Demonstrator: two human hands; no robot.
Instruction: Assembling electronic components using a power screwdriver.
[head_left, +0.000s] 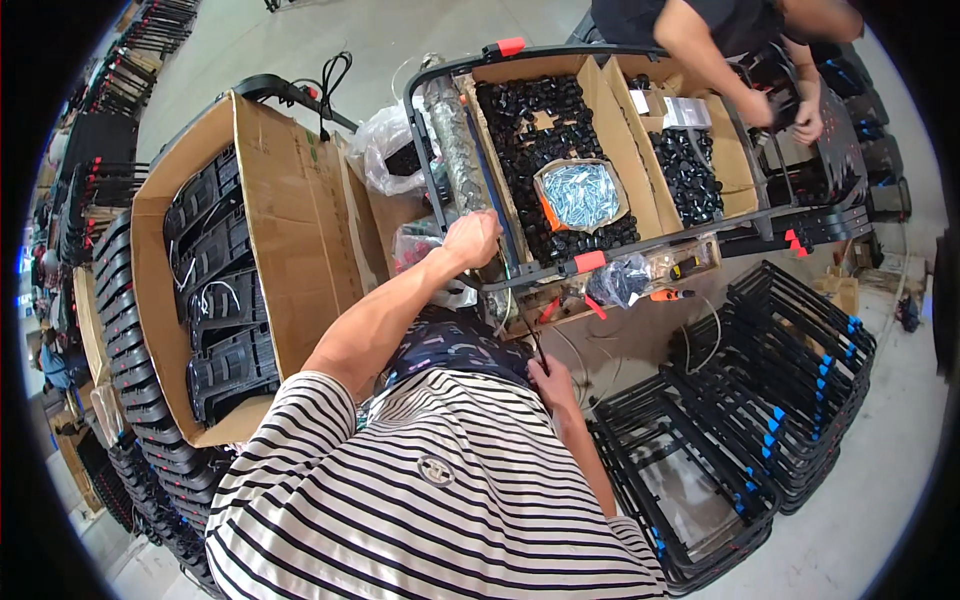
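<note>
My left hand point(472, 240) is closed, knuckles up, at the near left corner of a black tubular frame point(540, 272). Whatever its fingers hold is hidden. Closer to my body, my right hand point(552, 382) is closed around the end of a thin dark rod-like piece point(536, 340), whose kind I cannot make out. A pale thin cable point(508, 305) hangs between the hands. Beyond the near bar is a cardboard box point(492, 150) of small black parts point(530, 100). On those parts sits an open packet of silver screws point(582, 195).
At left, a tall carton point(300, 200) holds black plastic shells point(222, 310). A second box of black parts point(685, 170) stands beside the first. Black frames point(690, 480) are stacked at right. Across the work area, another person's hands point(790, 115) handle a dark part.
</note>
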